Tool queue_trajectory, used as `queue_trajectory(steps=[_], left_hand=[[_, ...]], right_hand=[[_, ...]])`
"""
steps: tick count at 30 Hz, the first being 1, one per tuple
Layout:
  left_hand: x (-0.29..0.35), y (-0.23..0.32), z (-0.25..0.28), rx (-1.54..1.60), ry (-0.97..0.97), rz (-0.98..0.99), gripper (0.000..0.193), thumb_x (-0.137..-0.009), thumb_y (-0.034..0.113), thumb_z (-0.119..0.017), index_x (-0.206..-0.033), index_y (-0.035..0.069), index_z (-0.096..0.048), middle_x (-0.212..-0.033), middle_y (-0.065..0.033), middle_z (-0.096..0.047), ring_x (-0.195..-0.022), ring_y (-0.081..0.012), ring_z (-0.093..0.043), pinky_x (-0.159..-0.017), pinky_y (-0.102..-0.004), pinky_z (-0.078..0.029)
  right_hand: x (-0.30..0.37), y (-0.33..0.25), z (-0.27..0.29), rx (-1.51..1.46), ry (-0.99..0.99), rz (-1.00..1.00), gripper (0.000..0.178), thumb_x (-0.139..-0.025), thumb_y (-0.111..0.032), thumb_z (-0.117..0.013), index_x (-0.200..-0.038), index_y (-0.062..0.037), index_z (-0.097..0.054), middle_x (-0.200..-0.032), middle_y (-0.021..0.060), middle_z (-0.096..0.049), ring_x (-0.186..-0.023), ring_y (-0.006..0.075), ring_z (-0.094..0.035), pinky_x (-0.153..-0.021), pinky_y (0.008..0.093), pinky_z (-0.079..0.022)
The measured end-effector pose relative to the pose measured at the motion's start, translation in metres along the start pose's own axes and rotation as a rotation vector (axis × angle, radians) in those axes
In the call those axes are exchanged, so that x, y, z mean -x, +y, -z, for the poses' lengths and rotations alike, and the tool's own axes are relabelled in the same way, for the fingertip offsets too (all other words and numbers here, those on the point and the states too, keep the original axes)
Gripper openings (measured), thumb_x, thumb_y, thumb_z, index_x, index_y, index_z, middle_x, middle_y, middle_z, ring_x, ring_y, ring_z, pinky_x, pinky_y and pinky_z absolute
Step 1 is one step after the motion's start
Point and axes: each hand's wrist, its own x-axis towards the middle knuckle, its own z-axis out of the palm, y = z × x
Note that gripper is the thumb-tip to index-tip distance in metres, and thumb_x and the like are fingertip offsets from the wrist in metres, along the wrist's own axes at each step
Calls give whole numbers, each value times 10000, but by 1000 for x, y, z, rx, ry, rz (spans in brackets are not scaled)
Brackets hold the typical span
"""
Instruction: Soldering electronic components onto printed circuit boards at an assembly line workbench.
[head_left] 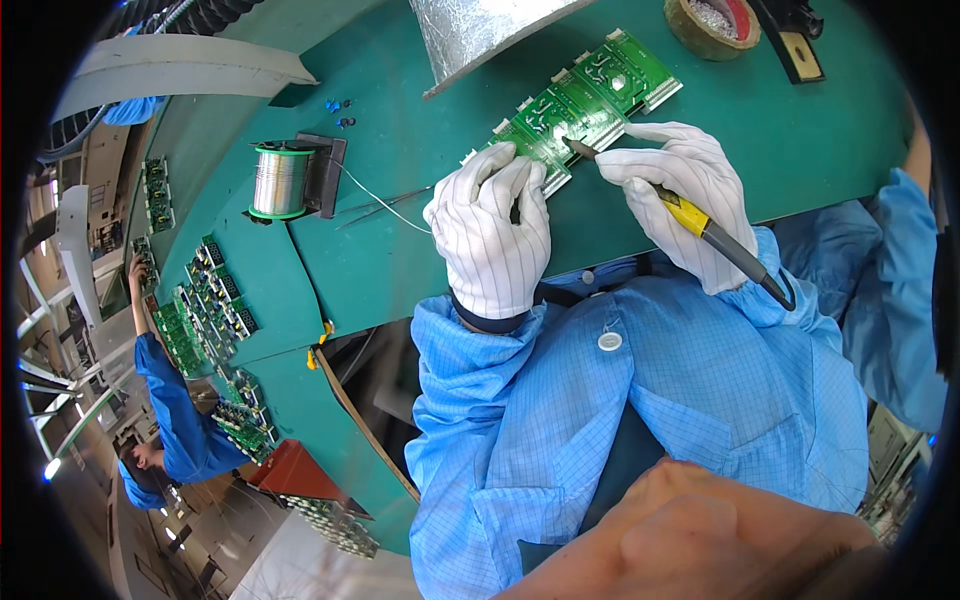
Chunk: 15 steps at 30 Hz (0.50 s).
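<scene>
My right hand (695,185), in a white striped glove, grips a yellow and grey soldering iron (686,212). Its dark tip points left and meets, or hovers just over, a long green circuit board panel (605,85) lying on the bench. At the panel's near left end is my left hand (490,235), gloved too, with curled fingers. Solder wire (362,188) runs from a green-rimmed spool (280,183) into this hand; the fingers hide its end. Thin metal tweezers (378,207) lie left of the hand.
A foil-covered object (485,35) stands beyond the panel. A round container (712,28) and a dark stand (795,50) sit far right. Small blue parts (340,106) lie near the spool. Assembled boards (215,290) line the left, where a co-worker (180,400) reaches; another person's sleeve (890,290) is at right.
</scene>
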Motion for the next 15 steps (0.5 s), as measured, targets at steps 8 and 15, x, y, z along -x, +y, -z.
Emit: queue_trajectory(steps=[8,15], left_hand=[[-2,-4,-2,22,-26,-35,228,-761,161,-826,-976,162,-748,-1051,-13,-683,-957,-219,-641,-848,-349,-501],[-4,-4,-1,0,-61,-69,234,-761,174,-823,-983,173,-751,-1055,-8,-677,-952,-217,-635,-843,-347,-498]], right_hand=[[3,0,-5,-17,9,-10,165,-847,-129,-734,-1011,-122,-735,-932,6,-753,-825,176,-691,-975,362,-481],[4,0,-8,-16,-2,-28,189,-834,-118,-748,-1023,-126,-739,-935,3,-751,-867,197,-699,-992,362,-467]])
